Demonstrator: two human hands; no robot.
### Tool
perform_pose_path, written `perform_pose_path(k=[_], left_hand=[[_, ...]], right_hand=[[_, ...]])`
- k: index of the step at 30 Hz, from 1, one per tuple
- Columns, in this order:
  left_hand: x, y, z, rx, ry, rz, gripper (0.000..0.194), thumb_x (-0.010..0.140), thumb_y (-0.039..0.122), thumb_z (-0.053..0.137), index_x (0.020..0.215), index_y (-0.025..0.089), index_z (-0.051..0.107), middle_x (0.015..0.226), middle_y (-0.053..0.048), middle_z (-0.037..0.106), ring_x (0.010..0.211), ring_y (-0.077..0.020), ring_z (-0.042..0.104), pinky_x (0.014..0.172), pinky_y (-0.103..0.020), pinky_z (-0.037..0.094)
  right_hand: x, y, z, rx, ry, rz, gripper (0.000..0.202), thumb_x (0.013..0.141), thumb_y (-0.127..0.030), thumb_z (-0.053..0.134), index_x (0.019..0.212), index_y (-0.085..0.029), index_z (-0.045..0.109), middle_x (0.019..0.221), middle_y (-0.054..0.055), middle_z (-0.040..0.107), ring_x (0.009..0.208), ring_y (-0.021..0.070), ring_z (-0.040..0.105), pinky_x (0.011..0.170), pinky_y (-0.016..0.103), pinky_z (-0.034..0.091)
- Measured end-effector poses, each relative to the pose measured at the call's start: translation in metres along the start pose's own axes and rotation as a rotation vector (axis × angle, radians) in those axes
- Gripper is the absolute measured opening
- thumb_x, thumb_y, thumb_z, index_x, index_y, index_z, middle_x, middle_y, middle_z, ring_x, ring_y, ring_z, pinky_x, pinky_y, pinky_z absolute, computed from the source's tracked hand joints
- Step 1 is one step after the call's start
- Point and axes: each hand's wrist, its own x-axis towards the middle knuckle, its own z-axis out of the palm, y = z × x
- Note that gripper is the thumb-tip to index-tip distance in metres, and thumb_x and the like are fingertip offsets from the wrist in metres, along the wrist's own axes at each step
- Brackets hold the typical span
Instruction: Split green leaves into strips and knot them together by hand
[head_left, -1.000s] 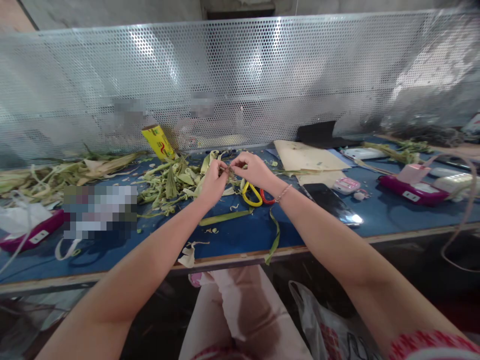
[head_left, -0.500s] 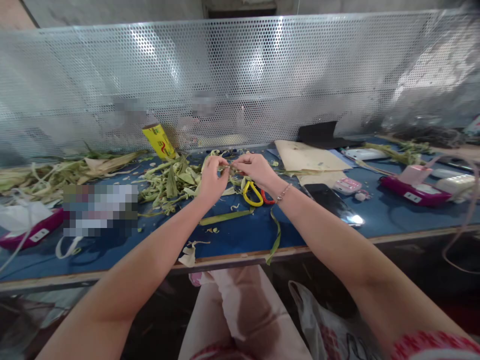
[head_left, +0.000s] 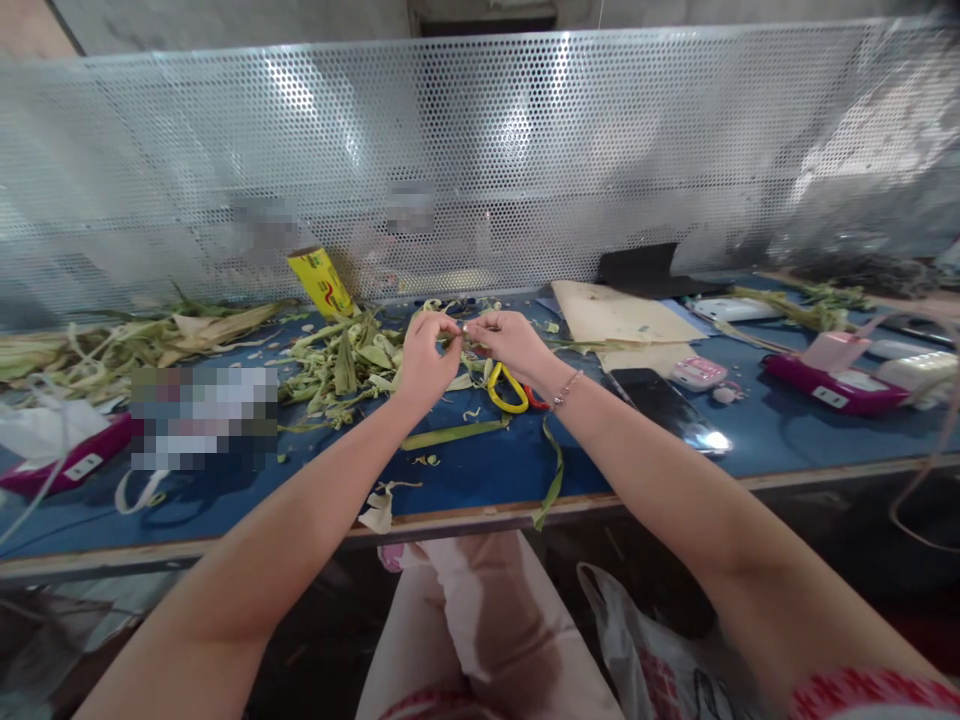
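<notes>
My left hand (head_left: 430, 352) and my right hand (head_left: 514, 340) meet over the middle of the blue table, fingertips almost touching. Both are closed in a pinch around something small that their fingers mostly hide. Just left of my left hand lies a heap of pale green, wilted plant pieces (head_left: 341, 365). Below my right hand are scissors (head_left: 510, 407) with a yellow and a red handle, their blades out of sight. Nearer to me lie a flat green leaf strip (head_left: 454, 434) and a curled one (head_left: 553, 480) at the table edge.
A perforated metal screen (head_left: 480, 150) stands behind the table. A yellow box (head_left: 321, 282) leans near it, with long dry leaves (head_left: 202, 338) at left. Brown card (head_left: 622, 315), a dark phone (head_left: 664, 408) and a purple power strip (head_left: 832, 390) are on the right.
Both hands stay pinched together in nearly the same spot. Only the fingers have shifted slightly.
</notes>
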Motion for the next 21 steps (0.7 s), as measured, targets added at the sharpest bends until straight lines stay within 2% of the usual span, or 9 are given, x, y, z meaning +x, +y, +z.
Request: perform_pose_path(k=[6,12,16,21], left_hand=[[-0.0001,0.0020,0.0003,0.013,-0.004,-0.074,0.009,0.069,0.012,0.054,0.068,0.019,0.048,0.074,-0.002,0.056,0.073,-0.0133,0.052,0.072,-0.030,0.045],[-0.0009,0.0051,-0.0001,0.006,0.007,-0.117,0.005,0.069,0.014,0.054,0.069,0.018,0.052,0.074,-0.002,0.058,0.071,-0.0128,0.053,0.070,-0.029,0.046],[-0.0017,0.0048,0.0017,-0.047,0.031,-0.210,0.002,0.069,0.017,0.056,0.071,0.018,0.055,0.075,-0.002,0.060,0.068,-0.0118,0.054,0.066,-0.028,0.047],[-0.0018,0.0041,0.0031,-0.136,-0.014,-0.274,0.002,0.069,0.017,0.054,0.069,0.017,0.057,0.074,-0.002,0.061,0.069,-0.0118,0.055,0.065,-0.027,0.046]], right_hand=[[0.0029,0.0048,0.0036,-0.110,0.033,-0.047,0.014,0.072,-0.024,0.056,0.061,-0.015,0.056,0.058,-0.002,0.052,0.055,0.0073,0.048,0.058,0.022,0.044],[0.0038,0.0035,0.0022,-0.393,0.091,-0.187,0.018,0.074,-0.024,0.053,0.059,-0.015,0.056,0.053,-0.001,0.051,0.052,0.0098,0.046,0.054,0.024,0.039],[0.0045,0.0023,0.0009,-0.530,0.103,-0.238,0.021,0.077,-0.026,0.050,0.060,-0.015,0.057,0.054,0.000,0.052,0.054,0.0115,0.046,0.055,0.026,0.038],[0.0047,0.0010,0.0000,-0.650,0.141,-0.332,0.025,0.078,-0.023,0.048,0.055,-0.016,0.055,0.055,0.001,0.052,0.061,0.0128,0.047,0.065,0.028,0.037]])
